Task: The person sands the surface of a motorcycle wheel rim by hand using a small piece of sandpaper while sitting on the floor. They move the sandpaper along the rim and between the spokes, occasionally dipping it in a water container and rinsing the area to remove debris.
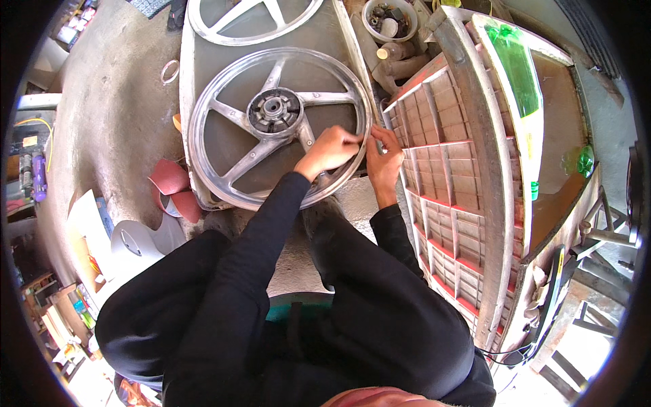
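Note:
A silver alloy motorcycle wheel (274, 108) with several spokes and a dark hub lies flat across a grey, shallow, trough-like tray (186, 112). My left hand (329, 150) reaches over the wheel, its fingers bent and closed at the inner side of the right rim. On the outer side of that same rim my right hand (384, 159) has its fingers pinched together, close to the left fingertips. Anything small between the fingers of either hand is hidden. A second silver wheel (224, 24) lies farther back on the tray.
To the right stands a wooden crate-like frame with a red-edged grid (451, 146). A green plastic bottle (515, 71) rests on it. A white bucket of small parts (390, 20) sits at the back. Reddish curved pieces (176, 190) and a metal ring (170, 72) lie on the left floor.

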Available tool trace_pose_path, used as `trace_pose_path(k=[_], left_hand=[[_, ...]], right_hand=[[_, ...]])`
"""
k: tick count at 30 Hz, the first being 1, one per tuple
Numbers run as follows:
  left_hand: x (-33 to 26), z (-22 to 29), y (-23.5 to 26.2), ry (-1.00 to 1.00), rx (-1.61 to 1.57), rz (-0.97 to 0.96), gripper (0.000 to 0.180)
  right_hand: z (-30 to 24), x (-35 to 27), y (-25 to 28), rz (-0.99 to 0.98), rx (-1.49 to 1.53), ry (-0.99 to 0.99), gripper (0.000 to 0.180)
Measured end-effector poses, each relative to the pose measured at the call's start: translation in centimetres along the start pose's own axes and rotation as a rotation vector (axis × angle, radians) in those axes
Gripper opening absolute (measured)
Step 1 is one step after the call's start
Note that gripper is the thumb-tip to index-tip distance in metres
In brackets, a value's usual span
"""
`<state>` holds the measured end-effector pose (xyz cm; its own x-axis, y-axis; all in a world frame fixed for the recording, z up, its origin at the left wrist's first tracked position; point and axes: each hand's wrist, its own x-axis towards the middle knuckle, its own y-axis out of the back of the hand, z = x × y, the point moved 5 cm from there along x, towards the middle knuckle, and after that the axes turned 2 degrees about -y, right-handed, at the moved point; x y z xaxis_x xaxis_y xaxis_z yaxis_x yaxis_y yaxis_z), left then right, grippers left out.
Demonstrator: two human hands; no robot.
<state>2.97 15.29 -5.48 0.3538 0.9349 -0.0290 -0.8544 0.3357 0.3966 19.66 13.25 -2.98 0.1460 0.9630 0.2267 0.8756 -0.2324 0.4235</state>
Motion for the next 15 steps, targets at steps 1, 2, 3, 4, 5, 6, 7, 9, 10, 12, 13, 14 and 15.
trace_pose_path(k=[1,2,3,4,5,6,7,9,10,12,13,14,15], left_hand=[[-1.4,-0.5,0.2,-0.072,-0.019,0.011,0.038],[-2.0,0.4,0.2,-0.050,-0.059,-0.006,0.038],[-2.5,1.6,0.7,-0.007,-0.128,0.032,0.038],[-2.8,2.7,1.3,0.035,-0.199,0.068,0.039],[-3.6,3.7,2.3,0.085,-0.260,0.110,0.039],[-3.9,4.9,3.3,0.092,-0.281,0.111,0.043],[-4.3,5.1,3.5,0.102,-0.339,0.110,0.044],[-5.0,5.4,4.0,0.116,-0.464,0.111,0.046],[-5.0,4.6,4.1,0.115,-0.409,0.015,0.051],[-5.7,5.2,4.6,0.183,-0.508,-0.069,0.060],[-6.2,4.7,4.9,0.199,-0.537,-0.098,0.066],[-7.2,4.3,6.0,0.180,-0.536,-0.030,0.071],[-8.0,4.2,6.8,0.162,-0.544,0.021,0.075]], right_hand=[[-0.3,0.1,-0.5,-0.016,-0.010,-0.003,0.020],[0.2,0.2,0.0,-0.019,-0.042,-0.011,0.021],[0.1,0.3,0.3,-0.030,-0.068,-0.018,0.021],[0.1,0.5,0.8,-0.037,-0.059,-0.009,0.023],[-1.0,0.6,1.1,-0.050,-0.038,-0.003,0.025],[-2.1,0.9,1.0,-0.063,-0.017,0.009,0.028],[-3.0,0.8,0.4,-0.112,0.130,-0.055,0.031],[-4.7,0.2,-0.8,-0.219,0.415,-0.182,0.038],[-5.4,0.4,-1.4,-0.406,0.397,-0.276,0.043],[-5.1,0.4,-2.3,-0.411,0.466,-0.313,0.041],[-4.9,0.4,-2.9,-0.416,0.501,-0.331,0.040],[-5.3,0.4,-3.7,-0.386,0.521,-0.320,0.036],[-4.3,0.5,-3.6,-0.395,0.396,-0.317,0.031]])
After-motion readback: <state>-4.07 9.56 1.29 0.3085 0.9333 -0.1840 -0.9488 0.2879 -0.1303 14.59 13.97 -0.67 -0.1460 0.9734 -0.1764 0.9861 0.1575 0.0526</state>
